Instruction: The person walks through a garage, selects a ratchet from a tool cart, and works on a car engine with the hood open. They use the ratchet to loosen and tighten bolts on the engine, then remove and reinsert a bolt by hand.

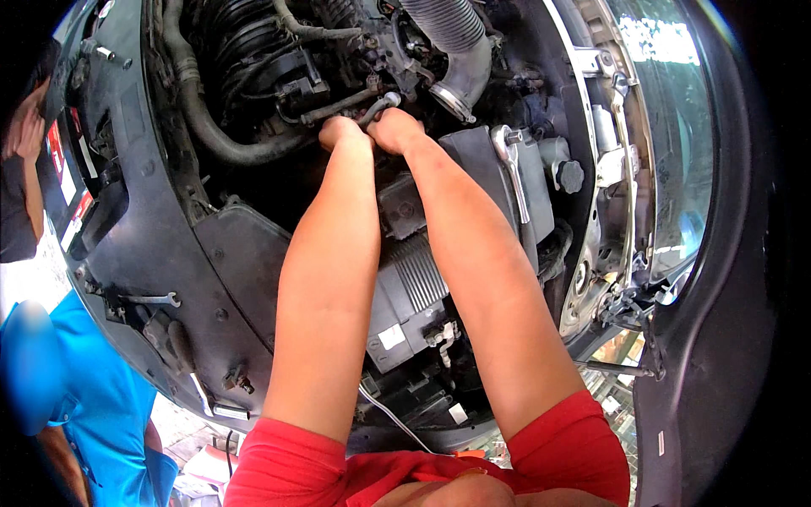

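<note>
Reaching with both bare arms over a battery [401, 317] and working at a thin grey hose [378, 108], running up between the two hands, near the lower end of a ribbed duct [448, 29]. Curling the left hand [340, 133] beside a thick black hose [245, 154], with fingertips hidden; not being able to tell gripping from merely pressing. Bending the right hand [395, 131] just under the thin hose's pale end, likewise hiding the fingers; not being able to tell the grip. For sound handling, in judgement: steadying with one hand while easing with the other, directing force along the hose rather than across, and feeling out the hidden fit before pressing harder.

Edges and room: holding the right hand near the metal clamp ring [454, 103], probably a hard rim for knuckles. Bordering a dark gap on the left forearm's outer side, likely offering room for shifting that arm. Finding less margin on the right, with a chrome ratchet [514, 169] lying beside a grey reservoir [534, 203]; probably calling for no outward sweep. Having a wrench [152, 299] resting well apart on the black front panel [169, 245].
</note>
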`<state>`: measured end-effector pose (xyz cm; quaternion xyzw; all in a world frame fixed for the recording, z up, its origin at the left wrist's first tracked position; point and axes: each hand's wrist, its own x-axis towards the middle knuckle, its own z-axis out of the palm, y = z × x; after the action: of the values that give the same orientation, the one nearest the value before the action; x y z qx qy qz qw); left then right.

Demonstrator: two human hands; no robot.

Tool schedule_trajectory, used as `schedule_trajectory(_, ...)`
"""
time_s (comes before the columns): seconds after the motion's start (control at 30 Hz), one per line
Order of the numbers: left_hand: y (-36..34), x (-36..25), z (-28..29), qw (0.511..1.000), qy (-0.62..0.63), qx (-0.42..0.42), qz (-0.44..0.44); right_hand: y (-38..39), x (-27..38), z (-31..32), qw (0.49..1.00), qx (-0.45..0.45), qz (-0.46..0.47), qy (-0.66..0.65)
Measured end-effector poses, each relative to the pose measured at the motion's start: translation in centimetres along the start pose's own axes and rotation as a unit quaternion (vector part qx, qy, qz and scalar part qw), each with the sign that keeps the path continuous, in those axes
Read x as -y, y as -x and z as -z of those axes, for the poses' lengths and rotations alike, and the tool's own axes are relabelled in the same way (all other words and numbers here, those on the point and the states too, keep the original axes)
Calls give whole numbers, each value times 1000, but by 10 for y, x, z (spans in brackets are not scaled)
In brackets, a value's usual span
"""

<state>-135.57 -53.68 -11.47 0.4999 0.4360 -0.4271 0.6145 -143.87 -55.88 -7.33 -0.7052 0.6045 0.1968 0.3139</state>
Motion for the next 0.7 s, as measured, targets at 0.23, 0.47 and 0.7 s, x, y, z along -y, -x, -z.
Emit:
schedule_trajectory(0.23,12,2,-3,997,-56,-37,-28,-21,-18,-11,1000,-7,28,9)
schedule_trajectory(0.47,-24,8,-6,989,-119,-65,-63,-11,-6,-5,999,-13,34,23)
schedule_trajectory(0.7,-17,4,3,985,-133,-65,-84,15,17,3,996,-26,-18,86)
